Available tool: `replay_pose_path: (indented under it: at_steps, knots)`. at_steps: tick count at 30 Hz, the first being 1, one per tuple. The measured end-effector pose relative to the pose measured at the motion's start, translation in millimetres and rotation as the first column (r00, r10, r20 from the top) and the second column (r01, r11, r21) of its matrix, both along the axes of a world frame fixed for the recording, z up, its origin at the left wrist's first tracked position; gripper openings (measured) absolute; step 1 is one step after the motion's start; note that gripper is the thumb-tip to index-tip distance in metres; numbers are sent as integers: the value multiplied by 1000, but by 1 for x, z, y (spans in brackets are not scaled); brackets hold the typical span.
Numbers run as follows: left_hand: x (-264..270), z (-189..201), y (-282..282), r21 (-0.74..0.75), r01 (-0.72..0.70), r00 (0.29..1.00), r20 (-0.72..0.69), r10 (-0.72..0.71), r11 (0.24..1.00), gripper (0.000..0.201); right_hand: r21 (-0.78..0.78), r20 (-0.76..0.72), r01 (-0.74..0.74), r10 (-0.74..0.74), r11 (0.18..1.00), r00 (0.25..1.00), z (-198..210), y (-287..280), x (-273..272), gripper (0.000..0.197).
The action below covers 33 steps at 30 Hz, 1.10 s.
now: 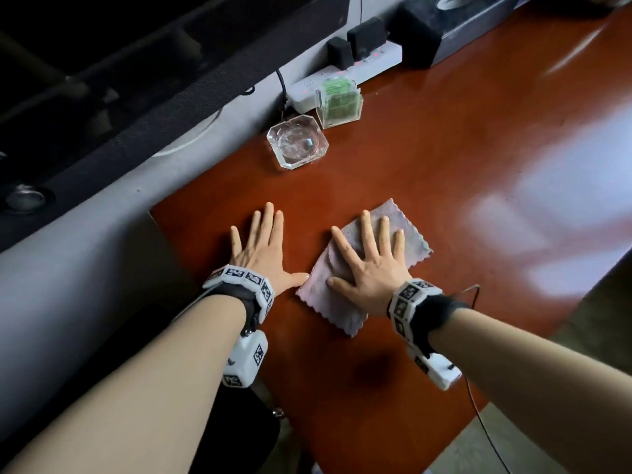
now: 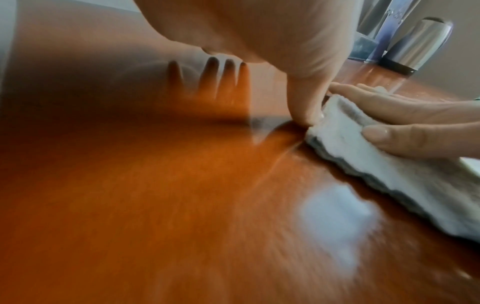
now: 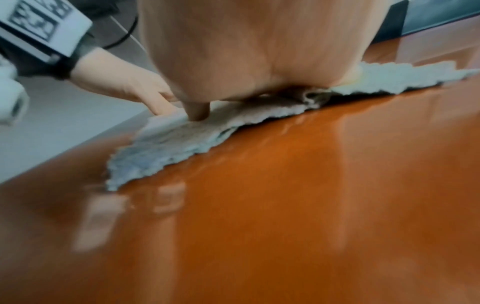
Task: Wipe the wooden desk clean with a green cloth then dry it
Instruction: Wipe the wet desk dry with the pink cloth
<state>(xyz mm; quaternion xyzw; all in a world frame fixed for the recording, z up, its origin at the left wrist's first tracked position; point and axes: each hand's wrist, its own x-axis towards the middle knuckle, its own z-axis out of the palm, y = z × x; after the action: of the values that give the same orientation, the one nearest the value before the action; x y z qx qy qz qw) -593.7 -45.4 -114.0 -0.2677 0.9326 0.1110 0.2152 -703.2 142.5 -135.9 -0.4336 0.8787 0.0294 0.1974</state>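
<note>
On desk [image 1: 427,159], right hand [image 1: 371,265] presses flat atop grey cloth [image 1: 342,302].

Wooden desk [image 1: 427,159]: glossy reddish-brown top, bright window glare on its surface. Cloth [image 1: 337,302]: pale grey-lilac as seen, not green; scalloped edges, lying flat on the desk with slight wrinkling. It lies beneath the spread fingers [image 1: 366,230] of the right hand [image 1: 369,265], extending past the fingertips and back past the thumb. The left hand [image 1: 263,254] thumb tip touches its near-left edge.
</note>
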Motion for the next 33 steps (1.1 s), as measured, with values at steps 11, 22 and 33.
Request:
replay_pose_path:
  at_steps: [11,22,33]
  knots:
    - [-49,12,-4,67,70,985,151,-79,995,142,-72,-56,255,-259,964,964,13,-56,-103,88]
    - [-91,18,32,105,66,998,-11,-65,992,123,-59,43,-54,57,997,997,3,-73,-144,80]
    - [-202,6,79,75,-84,991,-101,91,994,108,-101,78,-66,74,993,994,10,-68,-271,76]
